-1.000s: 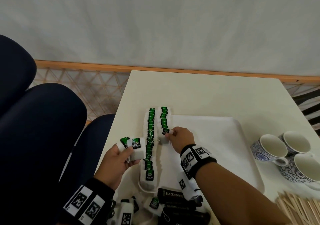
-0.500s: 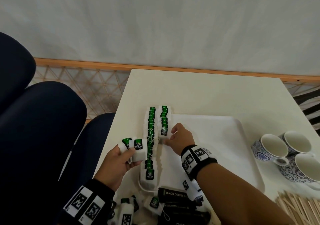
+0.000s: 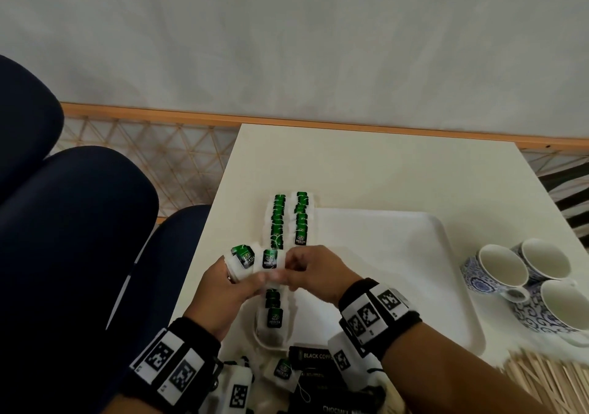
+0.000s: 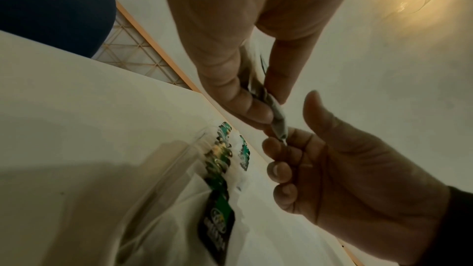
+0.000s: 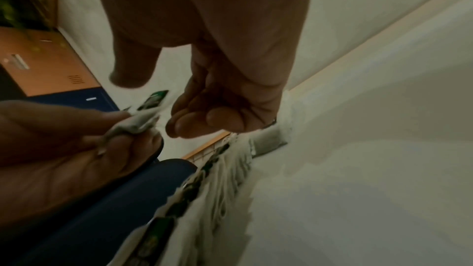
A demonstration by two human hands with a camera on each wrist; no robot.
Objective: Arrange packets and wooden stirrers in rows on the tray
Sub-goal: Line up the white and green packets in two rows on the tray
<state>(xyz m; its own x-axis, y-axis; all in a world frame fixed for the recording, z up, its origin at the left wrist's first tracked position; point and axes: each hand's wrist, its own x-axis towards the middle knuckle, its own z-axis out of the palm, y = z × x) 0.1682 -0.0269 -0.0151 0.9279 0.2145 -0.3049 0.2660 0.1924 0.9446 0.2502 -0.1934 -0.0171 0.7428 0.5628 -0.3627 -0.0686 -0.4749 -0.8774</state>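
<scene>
Packets (image 3: 255,262) clamped between left hand (image 3: 229,289) thumb and fingers, long axis upright, labels toward head camera. Right hand (image 3: 314,270) fingers curled just beside nearest packet, right of it; contact not confirmed, grip cannot be told. Right hand judged nearer for next transfer. Shorter row (image 3: 301,219) just beyond right fingertips, longer row (image 3: 277,222) beside it and passing beneath both hands; both on tray (image 3: 398,254) left edge. Stirrers (image 3: 548,378) well right, off tray. Cups (image 3: 522,283) empty.
</scene>
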